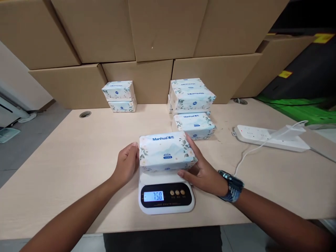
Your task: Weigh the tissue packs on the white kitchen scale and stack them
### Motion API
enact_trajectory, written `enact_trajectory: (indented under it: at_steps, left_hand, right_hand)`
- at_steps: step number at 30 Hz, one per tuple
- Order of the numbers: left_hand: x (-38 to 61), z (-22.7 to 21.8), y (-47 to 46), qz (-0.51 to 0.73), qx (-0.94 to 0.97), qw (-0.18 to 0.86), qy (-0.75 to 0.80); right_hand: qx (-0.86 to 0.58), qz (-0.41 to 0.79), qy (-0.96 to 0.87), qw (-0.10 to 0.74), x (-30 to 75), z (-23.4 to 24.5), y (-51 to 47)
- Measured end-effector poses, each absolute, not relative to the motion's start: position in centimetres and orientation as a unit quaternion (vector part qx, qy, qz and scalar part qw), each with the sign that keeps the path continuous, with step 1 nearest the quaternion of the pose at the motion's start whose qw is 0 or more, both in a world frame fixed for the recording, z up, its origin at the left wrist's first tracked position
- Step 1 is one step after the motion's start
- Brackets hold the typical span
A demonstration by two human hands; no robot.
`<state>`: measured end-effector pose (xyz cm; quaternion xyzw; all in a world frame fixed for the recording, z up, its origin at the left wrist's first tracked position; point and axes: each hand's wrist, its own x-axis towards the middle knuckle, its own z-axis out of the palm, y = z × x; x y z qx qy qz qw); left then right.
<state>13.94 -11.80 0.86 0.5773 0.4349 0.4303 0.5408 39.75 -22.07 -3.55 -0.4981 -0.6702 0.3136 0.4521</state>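
Observation:
A white, floral-printed tissue pack [163, 150] marked "Manhua" lies between my hands, over the platform of a white kitchen scale [153, 178]. My right hand [203, 175] grips its right end, thumb along the front and fingers round the far side. At the left end my left hand [126, 163] is closed against the pack, its fingertips partly hidden. The scale's lit display [153, 196] reads about 75.0, with a small dash at its left. Whether the pack's full weight rests on the platform, I cannot tell.
Several more tissue packs [194, 123] are stacked behind, right of centre; two others [118, 91] stand stacked at the back left. Cardboard boxes [139, 82] wall off the table's far edge. A white power strip [252, 134] with a plugged-in cable lies at the right.

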Motion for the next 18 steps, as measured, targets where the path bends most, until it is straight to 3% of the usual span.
enact_trajectory:
  at_steps: [7,18]
  left_hand:
    - [13.0,0.6,-10.1,0.506,0.574,0.453,0.458]
    - [14.1,1.1,-10.8,0.495,0.564,0.471,0.464]
  right_hand:
    - [-0.509,0.317,-0.659,0.453,39.6,-3.9,-22.2]
    - [-0.527,0.336,-0.635,0.455,39.7,-3.6,-23.1]
